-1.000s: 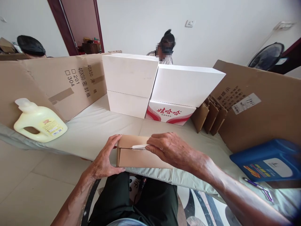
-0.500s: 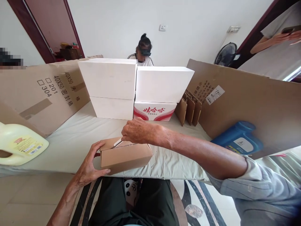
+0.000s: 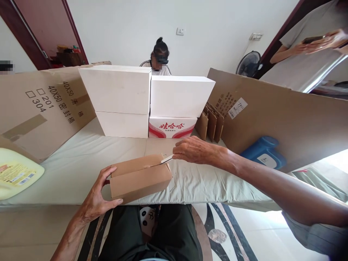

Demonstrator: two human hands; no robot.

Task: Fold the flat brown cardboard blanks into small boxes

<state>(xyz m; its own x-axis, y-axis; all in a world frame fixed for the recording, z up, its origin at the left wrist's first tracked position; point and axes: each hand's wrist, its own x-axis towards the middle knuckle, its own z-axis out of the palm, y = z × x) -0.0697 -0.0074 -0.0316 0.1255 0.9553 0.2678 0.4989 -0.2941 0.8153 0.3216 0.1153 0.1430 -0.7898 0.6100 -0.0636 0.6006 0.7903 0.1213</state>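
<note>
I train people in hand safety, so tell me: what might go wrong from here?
The slim white tool, perhaps a cutter, is at the right end of the box; it could slip free and jerk the right-hand grip outward.

The box sits near the table's front edge, with the left-hand grip only at one end, so it might pivot.

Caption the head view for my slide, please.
Left hand holding one end of a cardboard box, right hand holding a white tool at the other.

Left cardboard panel [image 3: 61,136] — "201", "304", "40X50"; lower carton [image 3: 172,127] — "娃哈哈"
</note>
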